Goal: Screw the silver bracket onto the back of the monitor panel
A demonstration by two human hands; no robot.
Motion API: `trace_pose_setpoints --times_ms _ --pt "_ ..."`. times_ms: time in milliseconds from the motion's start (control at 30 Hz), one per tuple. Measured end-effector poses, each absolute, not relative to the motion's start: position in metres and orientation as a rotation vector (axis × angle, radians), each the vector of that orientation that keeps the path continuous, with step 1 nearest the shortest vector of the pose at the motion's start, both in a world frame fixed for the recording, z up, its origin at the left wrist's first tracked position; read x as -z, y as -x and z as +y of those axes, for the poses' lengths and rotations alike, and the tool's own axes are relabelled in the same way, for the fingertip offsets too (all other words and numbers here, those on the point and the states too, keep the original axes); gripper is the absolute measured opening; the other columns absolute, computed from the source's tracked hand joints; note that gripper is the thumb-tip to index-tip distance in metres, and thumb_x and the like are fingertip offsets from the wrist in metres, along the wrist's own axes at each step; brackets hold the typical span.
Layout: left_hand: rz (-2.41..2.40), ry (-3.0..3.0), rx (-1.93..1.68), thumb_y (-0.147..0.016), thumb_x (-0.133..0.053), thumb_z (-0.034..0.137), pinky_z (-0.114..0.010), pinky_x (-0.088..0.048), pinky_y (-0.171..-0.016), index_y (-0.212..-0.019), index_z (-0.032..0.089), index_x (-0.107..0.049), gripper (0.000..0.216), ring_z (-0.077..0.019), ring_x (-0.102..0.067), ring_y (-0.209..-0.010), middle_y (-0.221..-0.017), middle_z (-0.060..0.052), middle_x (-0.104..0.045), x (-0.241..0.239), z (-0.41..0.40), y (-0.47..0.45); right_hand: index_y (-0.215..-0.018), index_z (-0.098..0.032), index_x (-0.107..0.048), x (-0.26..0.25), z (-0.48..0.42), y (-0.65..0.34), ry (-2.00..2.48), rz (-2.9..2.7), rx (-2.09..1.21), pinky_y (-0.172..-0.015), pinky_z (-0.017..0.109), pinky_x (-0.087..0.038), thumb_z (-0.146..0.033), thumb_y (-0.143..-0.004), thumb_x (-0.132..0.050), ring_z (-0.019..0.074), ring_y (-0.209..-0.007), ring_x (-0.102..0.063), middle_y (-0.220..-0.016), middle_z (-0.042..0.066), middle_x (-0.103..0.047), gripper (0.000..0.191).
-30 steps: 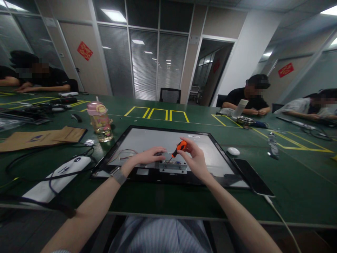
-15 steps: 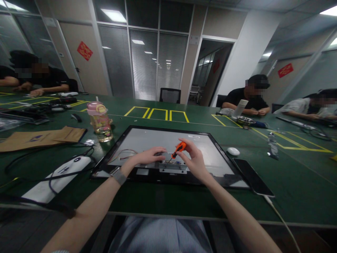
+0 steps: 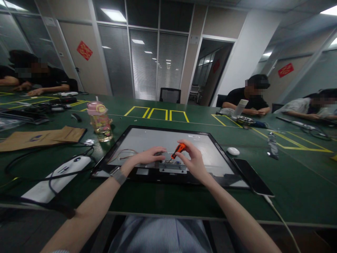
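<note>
An orange and black screwdriver (image 3: 179,150) is pinched between the thumb and fingers of my right hand (image 3: 195,160). Its shaft slants down to the left, and its tip reaches into a silver metal bracket (image 3: 172,168) with small parts on it. My left hand (image 3: 147,156), with a watch on the wrist, has its thumb and fingers around the bracket's left end; a dark part shows between them. Beneath both hands lies a large flat display panel (image 3: 155,137) with a grey back and black frame. Thin wires (image 3: 123,153) run on the panel's left side.
Left of the panel are a pink-lidded bottle (image 3: 101,123), a paper bag (image 3: 39,137) and a white power strip (image 3: 58,179) with black cables. A phone (image 3: 252,175) on a cable and a white case (image 3: 233,151) lie to the right. Several people sit around the green table (image 3: 163,200).
Both hands stay almost where they were. The screwdriver's handle has turned slightly in my right fingers.
</note>
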State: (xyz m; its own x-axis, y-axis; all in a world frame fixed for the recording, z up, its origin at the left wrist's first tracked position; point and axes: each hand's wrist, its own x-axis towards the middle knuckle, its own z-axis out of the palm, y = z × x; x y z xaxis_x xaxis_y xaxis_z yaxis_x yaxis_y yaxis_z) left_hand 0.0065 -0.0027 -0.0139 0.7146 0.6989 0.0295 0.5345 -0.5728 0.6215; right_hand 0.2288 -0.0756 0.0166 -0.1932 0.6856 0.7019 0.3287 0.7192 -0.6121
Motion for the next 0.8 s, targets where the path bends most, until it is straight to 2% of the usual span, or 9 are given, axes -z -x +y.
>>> trace_pose_setpoints --times_ms 133,267,333,433,533,700,800 --pt "0.945 -2.315 -0.350 -0.086 -0.044 0.057 -0.032 -0.022 -0.110 -0.129 0.022 -0.046 0.056 -0.0208 -0.035 -0.131 -0.142 -0.005 -0.040 0.0130 -0.0031 -0.0065 -0.125 -0.025 -0.045 -0.0158 -0.0759 -0.2274 0.723 -1.787 -0.480 -0.089 0.038 -0.050 -0.022 -0.086 -0.053 0.0190 -0.096 -0.061 -0.106 0.009 -0.062 0.039" --pt "0.925 -2.314 -0.366 -0.086 -0.045 0.057 -0.032 -0.023 -0.110 -0.129 0.022 -0.047 0.055 -0.0211 -0.036 -0.130 -0.141 -0.005 -0.041 0.0136 -0.0028 -0.0064 -0.130 -0.026 -0.039 -0.0202 -0.0799 -0.2271 0.657 -1.847 -0.631 -0.094 0.041 -0.046 -0.022 -0.091 -0.044 0.0199 -0.108 -0.058 -0.119 0.010 -0.058 0.039" --pt "0.913 -2.309 -0.374 -0.085 -0.045 0.058 -0.032 -0.023 -0.110 -0.128 0.022 -0.047 0.056 -0.0209 -0.037 -0.129 -0.141 -0.005 -0.041 0.0147 -0.0022 -0.0061 -0.128 -0.027 -0.041 -0.0218 -0.0807 -0.2273 0.668 -1.867 -0.640 -0.095 0.042 -0.045 -0.024 -0.090 -0.048 0.0207 -0.109 -0.056 -0.120 0.009 -0.057 0.040" --pt "0.930 -2.295 -0.367 -0.085 -0.044 0.059 -0.033 -0.023 -0.110 -0.128 0.024 -0.047 0.056 -0.0212 -0.035 -0.131 -0.141 -0.004 -0.041 0.0150 -0.0025 -0.0058 -0.117 -0.027 -0.053 -0.0208 -0.0797 -0.2270 0.723 -1.807 -0.531 -0.088 0.039 -0.048 -0.026 -0.083 -0.059 0.0203 -0.097 -0.059 -0.106 0.007 -0.059 0.034" --pt "0.945 -2.298 -0.355 -0.086 -0.044 0.057 -0.033 -0.023 -0.110 -0.128 0.024 -0.047 0.054 -0.0213 -0.034 -0.131 -0.141 -0.004 -0.041 0.0125 -0.0044 -0.0064 -0.110 -0.025 -0.057 -0.0171 -0.0787 -0.2256 0.778 -1.724 -0.375 -0.084 0.039 -0.049 -0.025 -0.084 -0.058 0.0201 -0.091 -0.059 -0.098 0.006 -0.060 0.026" --pt "0.933 -2.307 -0.363 -0.086 -0.044 0.058 -0.031 -0.022 -0.110 -0.127 0.021 -0.048 0.056 -0.0206 -0.036 -0.130 -0.141 -0.005 -0.041 0.0082 -0.0068 -0.0089 -0.128 -0.025 -0.042 -0.0147 -0.0815 -0.2241 0.716 -1.770 -0.461 -0.093 0.042 -0.046 -0.020 -0.089 -0.047 0.0209 -0.104 -0.059 -0.114 0.010 -0.060 0.039" --pt "0.936 -2.307 -0.371 -0.085 -0.044 0.059 -0.031 -0.023 -0.110 -0.126 0.021 -0.049 0.056 -0.0211 -0.037 -0.130 -0.140 -0.005 -0.042 0.0080 -0.0069 -0.0097 -0.130 -0.026 -0.039 -0.0169 -0.0823 -0.2258 0.707 -1.836 -0.510 -0.095 0.043 -0.045 -0.021 -0.091 -0.043 0.0213 -0.109 -0.058 -0.121 0.011 -0.057 0.039"
